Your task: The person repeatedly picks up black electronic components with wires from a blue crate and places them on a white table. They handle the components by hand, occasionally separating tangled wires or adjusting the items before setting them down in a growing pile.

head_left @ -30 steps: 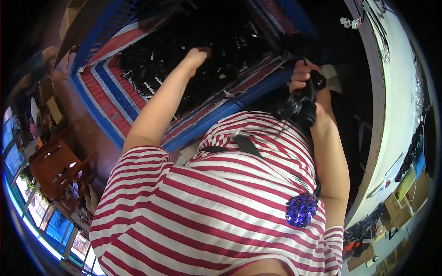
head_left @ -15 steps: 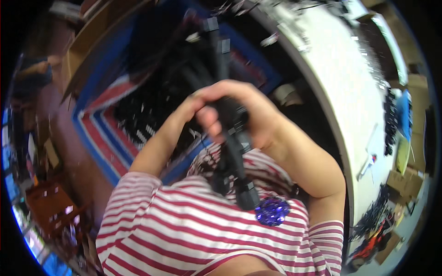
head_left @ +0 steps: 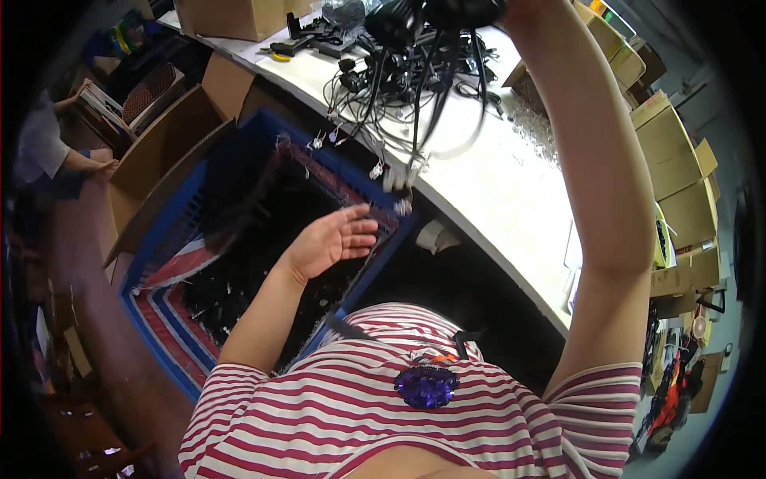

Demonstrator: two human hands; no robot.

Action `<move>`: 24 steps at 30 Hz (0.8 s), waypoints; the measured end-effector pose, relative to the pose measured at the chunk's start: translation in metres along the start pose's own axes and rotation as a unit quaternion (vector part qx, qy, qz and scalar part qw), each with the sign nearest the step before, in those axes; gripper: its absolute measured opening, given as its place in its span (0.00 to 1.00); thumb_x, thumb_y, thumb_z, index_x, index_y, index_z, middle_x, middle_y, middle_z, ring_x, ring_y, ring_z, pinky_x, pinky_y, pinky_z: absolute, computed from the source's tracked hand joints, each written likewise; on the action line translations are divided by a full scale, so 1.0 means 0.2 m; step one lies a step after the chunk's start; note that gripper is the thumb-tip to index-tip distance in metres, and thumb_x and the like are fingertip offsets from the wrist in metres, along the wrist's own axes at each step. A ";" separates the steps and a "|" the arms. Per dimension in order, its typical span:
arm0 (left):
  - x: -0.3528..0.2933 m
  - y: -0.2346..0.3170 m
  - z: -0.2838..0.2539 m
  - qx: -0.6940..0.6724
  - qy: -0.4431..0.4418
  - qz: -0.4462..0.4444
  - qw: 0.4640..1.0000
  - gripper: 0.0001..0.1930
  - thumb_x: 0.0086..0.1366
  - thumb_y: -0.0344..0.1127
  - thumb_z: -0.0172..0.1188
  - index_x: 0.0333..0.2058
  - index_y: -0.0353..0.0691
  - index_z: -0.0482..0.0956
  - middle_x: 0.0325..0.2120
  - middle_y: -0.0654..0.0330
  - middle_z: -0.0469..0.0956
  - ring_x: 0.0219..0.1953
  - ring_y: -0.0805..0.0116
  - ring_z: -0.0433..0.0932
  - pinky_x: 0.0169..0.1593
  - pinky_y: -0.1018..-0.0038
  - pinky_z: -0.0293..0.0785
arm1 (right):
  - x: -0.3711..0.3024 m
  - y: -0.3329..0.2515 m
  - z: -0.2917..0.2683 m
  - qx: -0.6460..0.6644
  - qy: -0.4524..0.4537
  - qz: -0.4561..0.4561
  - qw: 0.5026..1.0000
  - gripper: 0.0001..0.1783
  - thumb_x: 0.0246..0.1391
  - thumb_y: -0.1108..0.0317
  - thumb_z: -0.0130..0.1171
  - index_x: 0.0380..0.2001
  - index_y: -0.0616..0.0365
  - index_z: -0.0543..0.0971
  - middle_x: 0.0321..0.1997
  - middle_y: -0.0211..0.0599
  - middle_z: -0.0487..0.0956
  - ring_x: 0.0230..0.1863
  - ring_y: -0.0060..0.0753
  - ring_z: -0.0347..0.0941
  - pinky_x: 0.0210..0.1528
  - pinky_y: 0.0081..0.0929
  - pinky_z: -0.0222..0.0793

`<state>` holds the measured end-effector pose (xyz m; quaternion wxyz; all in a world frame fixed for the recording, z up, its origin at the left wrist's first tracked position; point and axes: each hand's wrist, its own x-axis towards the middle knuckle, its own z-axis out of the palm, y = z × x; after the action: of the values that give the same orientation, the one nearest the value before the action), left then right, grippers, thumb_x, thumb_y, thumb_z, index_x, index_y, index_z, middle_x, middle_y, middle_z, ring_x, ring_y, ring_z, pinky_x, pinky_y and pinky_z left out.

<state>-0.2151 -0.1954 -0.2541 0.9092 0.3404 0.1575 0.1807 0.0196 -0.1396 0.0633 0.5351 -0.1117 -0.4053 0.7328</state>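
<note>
The right hand (head_left: 511,6), raised at the frame's top, has its grip closed on a bundle of black cables (head_left: 415,72) hanging straight down. The left hand (head_left: 331,239) spreads open just below their dangling ends, over the blue crate (head_left: 152,239).

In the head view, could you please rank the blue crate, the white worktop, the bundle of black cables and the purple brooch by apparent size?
1. Blue crate and white worktop: too alike to rank.
2. Bundle of black cables, raised closer to the camera.
3. Purple brooch.
</note>
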 end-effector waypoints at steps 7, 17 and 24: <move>0.18 0.45 0.24 0.136 0.067 0.265 0.952 0.19 0.64 0.37 0.45 0.51 0.38 0.62 0.45 0.58 0.68 0.43 0.71 0.70 0.47 0.75 0.66 | 0.28 -0.22 -0.48 -0.090 0.072 -0.068 0.991 0.12 0.55 0.64 0.40 0.23 0.55 0.71 0.16 0.30 0.71 0.16 0.24 0.68 0.20 0.23 0.67; 0.48 0.63 0.43 0.276 0.103 0.280 0.914 0.18 0.59 0.28 0.53 0.49 0.36 0.67 0.42 0.60 0.71 0.42 0.77 0.68 0.46 0.82 0.63 | 0.13 -0.21 -0.69 -0.139 0.152 -0.089 0.974 0.14 0.55 0.63 0.39 0.27 0.58 0.73 0.17 0.33 0.74 0.18 0.26 0.70 0.21 0.24 0.70; 0.60 0.65 0.36 0.416 0.115 0.292 0.854 0.13 0.57 0.28 0.57 0.42 0.33 0.72 0.31 0.63 0.76 0.33 0.80 0.72 0.38 0.86 0.67 | 0.27 -0.13 -0.92 -0.075 0.230 -0.085 0.967 0.12 0.52 0.65 0.43 0.27 0.59 0.75 0.21 0.34 0.76 0.21 0.29 0.72 0.27 0.28 0.72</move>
<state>-0.1088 -0.0918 -0.1346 0.5637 0.6938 0.2151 0.3932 0.1260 -0.0034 -0.0216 0.6643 -0.2820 -0.3329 0.6070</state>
